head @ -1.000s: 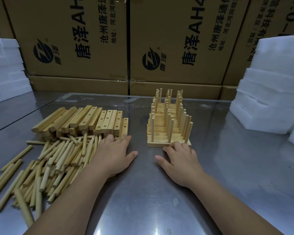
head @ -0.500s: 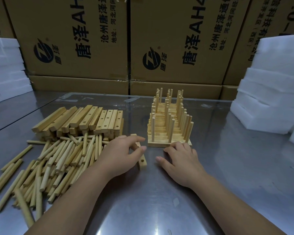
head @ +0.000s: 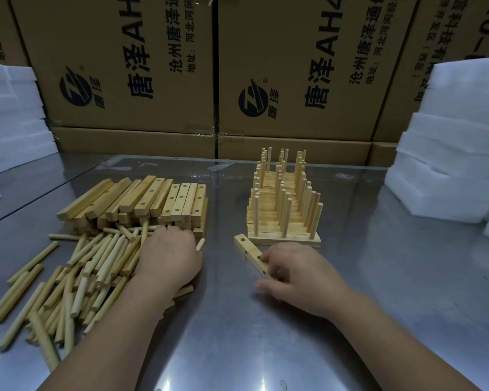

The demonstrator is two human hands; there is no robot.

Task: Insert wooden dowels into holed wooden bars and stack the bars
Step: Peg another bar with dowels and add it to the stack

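Note:
A holed wooden bar (head: 247, 248) lies slanted on the steel table, just in front of the stack of bars with upright dowels (head: 284, 210). My right hand (head: 294, 275) rests on the bar's near end, fingers over it. My left hand (head: 168, 253) is at the right edge of the heap of loose dowels (head: 76, 272), fingers curled around a dowel (head: 200, 244) whose tip sticks out to the right. A pile of empty holed bars (head: 141, 201) lies behind the heap.
Cardboard boxes (head: 280, 69) wall off the back of the steel table (head: 266, 334). White foam blocks stand at the right (head: 449, 153) and the left (head: 12, 114).
My left hand carried one holed bar from the pile to the middle, released it and went back to the dowels. My right hand moved forward onto that bar.

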